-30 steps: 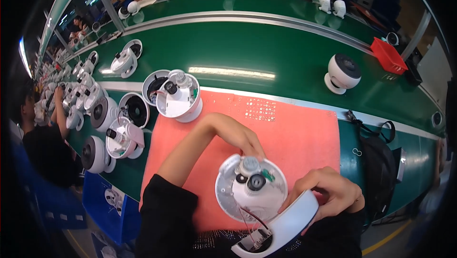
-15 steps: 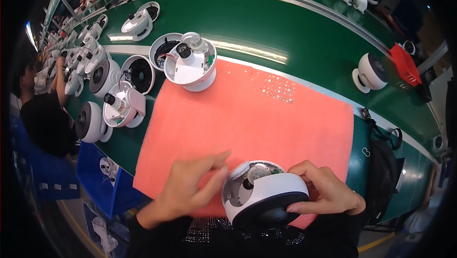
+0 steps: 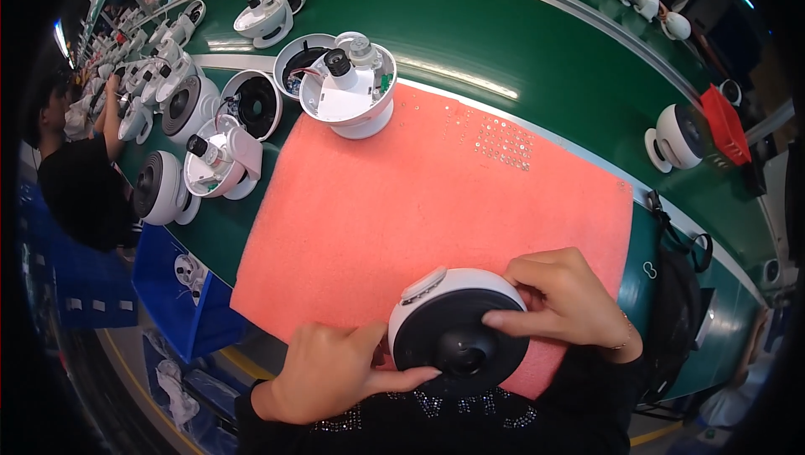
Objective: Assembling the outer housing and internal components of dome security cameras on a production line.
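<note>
A round white camera housing with a black front (image 3: 459, 339) is held between my two hands, close to my body over the near edge of the foam mat. My left hand (image 3: 335, 367) grips its left rim, thumb across the black face and fingers hidden behind. On the other side my right hand (image 3: 566, 300) clasps the upper right rim, its thumb on the black face. The housing's open back is turned out of sight. Beyond it, an opened camera (image 3: 348, 90) with its lens and circuit board exposed stands at the mat's far left corner.
The coral foam mat (image 3: 352, 228) carries rows of small screws (image 3: 503, 143) at its far side. More camera parts (image 3: 220, 161) crowd the green bench leftward, above a blue bin (image 3: 168, 304). A black bag (image 3: 671, 304) and a red tray (image 3: 725, 124) lie right. A co-worker (image 3: 75, 161) sits left.
My left hand has come in from the left and taken hold of the housing. The housing has turned so its black face shows and its open interior no longer does.
</note>
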`<action>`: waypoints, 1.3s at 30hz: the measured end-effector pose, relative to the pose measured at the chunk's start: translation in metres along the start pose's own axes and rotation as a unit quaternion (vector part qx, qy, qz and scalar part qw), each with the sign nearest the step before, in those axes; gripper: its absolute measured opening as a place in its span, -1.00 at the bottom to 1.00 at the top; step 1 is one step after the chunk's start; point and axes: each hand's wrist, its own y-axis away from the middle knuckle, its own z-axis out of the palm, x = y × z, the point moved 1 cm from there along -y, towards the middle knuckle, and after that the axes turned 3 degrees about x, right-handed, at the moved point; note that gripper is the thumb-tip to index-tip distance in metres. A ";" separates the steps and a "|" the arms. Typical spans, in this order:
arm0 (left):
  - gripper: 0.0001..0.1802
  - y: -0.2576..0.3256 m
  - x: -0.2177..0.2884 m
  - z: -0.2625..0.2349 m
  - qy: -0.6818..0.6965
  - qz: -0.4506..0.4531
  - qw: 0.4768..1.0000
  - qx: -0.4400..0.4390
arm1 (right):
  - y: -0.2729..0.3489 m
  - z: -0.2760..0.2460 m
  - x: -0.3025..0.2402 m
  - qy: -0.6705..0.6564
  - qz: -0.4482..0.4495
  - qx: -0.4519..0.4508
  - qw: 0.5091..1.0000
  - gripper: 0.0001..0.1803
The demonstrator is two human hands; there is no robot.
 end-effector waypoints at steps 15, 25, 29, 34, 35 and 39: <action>-0.49 -0.012 -0.004 -0.006 -0.054 0.003 0.994 -0.094 | 0.007 0.010 -0.014 0.220 -0.327 0.200 0.897 -0.61; -0.42 -0.013 -0.008 -0.004 -0.025 0.036 0.994 -0.097 | 0.021 0.024 -0.028 0.129 -0.336 -0.042 0.932 -0.45; -0.43 -0.013 -0.006 -0.007 -0.021 0.009 0.996 -0.090 | 0.021 0.029 -0.026 0.174 -0.283 0.065 0.941 -0.48; -0.44 -0.018 -0.004 -0.007 -0.063 0.041 0.993 -0.091 | 0.022 0.015 -0.030 0.158 -0.278 -0.054 0.946 -0.29; -0.44 -0.018 -0.005 -0.007 -0.064 0.035 0.993 -0.091 | 0.018 0.015 -0.029 0.114 -0.241 -0.034 0.963 -0.27; -0.43 -0.019 -0.023 0.009 0.049 -0.070 0.980 -0.180 | -0.004 0.009 0.007 0.108 -0.045 0.023 0.993 -0.40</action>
